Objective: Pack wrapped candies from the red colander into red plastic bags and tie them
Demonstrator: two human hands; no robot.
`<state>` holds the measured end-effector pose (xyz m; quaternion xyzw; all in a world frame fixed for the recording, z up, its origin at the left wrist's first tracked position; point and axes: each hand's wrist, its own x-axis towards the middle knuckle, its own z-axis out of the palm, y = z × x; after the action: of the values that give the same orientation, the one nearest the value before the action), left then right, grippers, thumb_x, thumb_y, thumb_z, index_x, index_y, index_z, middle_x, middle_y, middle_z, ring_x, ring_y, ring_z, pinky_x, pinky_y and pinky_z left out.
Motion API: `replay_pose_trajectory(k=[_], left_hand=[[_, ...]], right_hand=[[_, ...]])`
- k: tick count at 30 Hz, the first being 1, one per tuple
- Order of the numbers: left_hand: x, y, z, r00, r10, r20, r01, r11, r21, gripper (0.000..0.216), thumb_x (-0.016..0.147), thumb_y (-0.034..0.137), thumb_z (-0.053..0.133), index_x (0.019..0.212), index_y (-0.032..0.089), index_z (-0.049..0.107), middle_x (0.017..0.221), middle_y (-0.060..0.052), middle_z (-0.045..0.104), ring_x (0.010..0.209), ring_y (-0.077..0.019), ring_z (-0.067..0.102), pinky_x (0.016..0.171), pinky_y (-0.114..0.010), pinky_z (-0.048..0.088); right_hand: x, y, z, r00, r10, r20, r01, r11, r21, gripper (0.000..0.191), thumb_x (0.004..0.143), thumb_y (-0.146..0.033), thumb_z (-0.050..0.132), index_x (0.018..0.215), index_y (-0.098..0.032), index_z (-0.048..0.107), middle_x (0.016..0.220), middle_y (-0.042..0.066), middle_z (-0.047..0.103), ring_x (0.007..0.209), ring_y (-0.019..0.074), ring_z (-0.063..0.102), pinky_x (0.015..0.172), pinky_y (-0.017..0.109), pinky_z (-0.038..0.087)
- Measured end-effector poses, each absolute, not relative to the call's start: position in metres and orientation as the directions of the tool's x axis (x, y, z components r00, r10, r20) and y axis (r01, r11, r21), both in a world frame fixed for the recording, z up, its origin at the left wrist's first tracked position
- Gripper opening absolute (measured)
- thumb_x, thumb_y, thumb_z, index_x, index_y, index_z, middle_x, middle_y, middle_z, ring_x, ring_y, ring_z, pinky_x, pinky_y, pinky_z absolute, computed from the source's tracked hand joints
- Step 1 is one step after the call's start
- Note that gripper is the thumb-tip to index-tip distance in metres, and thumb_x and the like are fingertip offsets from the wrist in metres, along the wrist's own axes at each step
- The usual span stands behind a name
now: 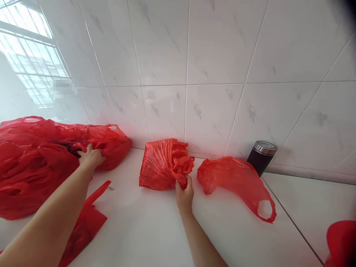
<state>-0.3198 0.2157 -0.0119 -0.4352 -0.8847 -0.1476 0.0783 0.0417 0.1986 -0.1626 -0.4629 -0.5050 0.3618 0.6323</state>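
My right hand (185,194) is closed round the gathered, crumpled end of a red plastic bag (158,165), which lies bunched near the wall. My left hand (90,157) reaches to a large heap of red plastic bags (36,163) on the left. Its fingers look spread against the bags, beside something dark, and their tips are partly hidden. To the right of my right hand, a flattened red carrier bag (236,174) lies with its handle loop toward me. Below my left forearm is another red bag (86,226), partly covered by the arm.
A dark flask (261,157) with a metal lid stands tilted in view against the wall, behind the flattened bag. White marbled tiles (214,48) rise behind the white tabletop (139,226). A red object (343,241) shows at the lower right edge. A seam crosses the surface on the right.
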Motion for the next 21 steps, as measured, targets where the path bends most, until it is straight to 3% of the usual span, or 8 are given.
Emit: replay_pose_trajectory(k=[2,4,10,15,18,21], left_hand=[[-0.314,0.224,-0.017,-0.552,0.801,0.231,0.834,0.529,0.158,0.037,0.089,0.034,0.062,0.121,0.015,0.059,0.137,-0.013,0.051,0.121,-0.0313,0.052,0.096,-0.053,0.047],[-0.3,0.231,-0.022,-0.472,0.85,0.231,0.881,0.454,0.132,0.037,0.091,0.034,0.059,0.123,0.016,0.057,0.127,-0.01,0.058,0.11,-0.0252,0.06,0.092,-0.048,0.051],[-0.241,0.236,-0.038,-0.252,0.937,0.241,0.966,0.232,0.111,0.034,0.092,0.034,0.058,0.12,0.016,0.059,0.121,-0.01,0.061,0.103,-0.023,0.062,0.087,-0.044,0.053],[-0.211,0.228,-0.045,-0.117,0.965,0.235,0.988,0.088,0.13,0.028,0.092,0.037,0.058,0.112,0.018,0.063,0.117,-0.009,0.063,0.099,-0.0204,0.063,0.085,-0.04,0.053],[-0.208,0.214,-0.035,-0.066,0.953,0.296,0.989,0.023,0.145,0.034,0.088,0.038,0.061,0.119,0.024,0.062,0.13,-0.007,0.059,0.105,-0.0203,0.062,0.088,-0.033,0.051],[-0.221,0.19,-0.009,-0.079,0.91,0.408,0.99,0.022,0.142,0.045,0.085,0.043,0.059,0.129,0.035,0.055,0.141,0.003,0.051,0.108,-0.0184,0.062,0.09,-0.027,0.049]], right_hand=[[0.042,0.199,-0.161,0.261,0.898,0.355,0.039,0.358,-0.933,0.031,0.08,-0.029,0.053,0.111,-0.022,0.054,0.108,0.009,0.065,0.096,0.0238,0.063,0.081,0.036,0.053],[0.044,0.201,-0.159,0.299,0.842,0.448,0.082,0.445,-0.892,0.031,0.08,-0.027,0.053,0.111,-0.021,0.054,0.11,0.01,0.065,0.098,0.0237,0.063,0.081,0.037,0.053],[0.069,0.213,-0.135,0.368,0.635,0.679,0.274,0.624,-0.732,0.029,0.084,-0.021,0.05,0.113,-0.019,0.057,0.11,0.012,0.063,0.103,0.0228,0.061,0.08,0.037,0.054],[0.093,0.213,-0.1,0.383,0.44,0.812,0.436,0.689,-0.579,0.025,0.086,-0.021,0.055,0.111,-0.021,0.061,0.108,0.011,0.06,0.105,0.0233,0.06,0.092,0.042,0.051],[0.089,0.21,-0.1,0.292,0.463,0.837,0.468,0.694,-0.547,0.03,0.088,-0.02,0.053,0.116,-0.023,0.062,0.114,0.012,0.055,0.109,0.0243,0.058,0.094,0.043,0.051],[0.074,0.209,-0.117,0.154,0.531,0.833,0.473,0.7,-0.534,0.04,0.088,-0.015,0.047,0.125,-0.025,0.058,0.118,0.012,0.052,0.111,0.0245,0.057,0.094,0.044,0.052]])
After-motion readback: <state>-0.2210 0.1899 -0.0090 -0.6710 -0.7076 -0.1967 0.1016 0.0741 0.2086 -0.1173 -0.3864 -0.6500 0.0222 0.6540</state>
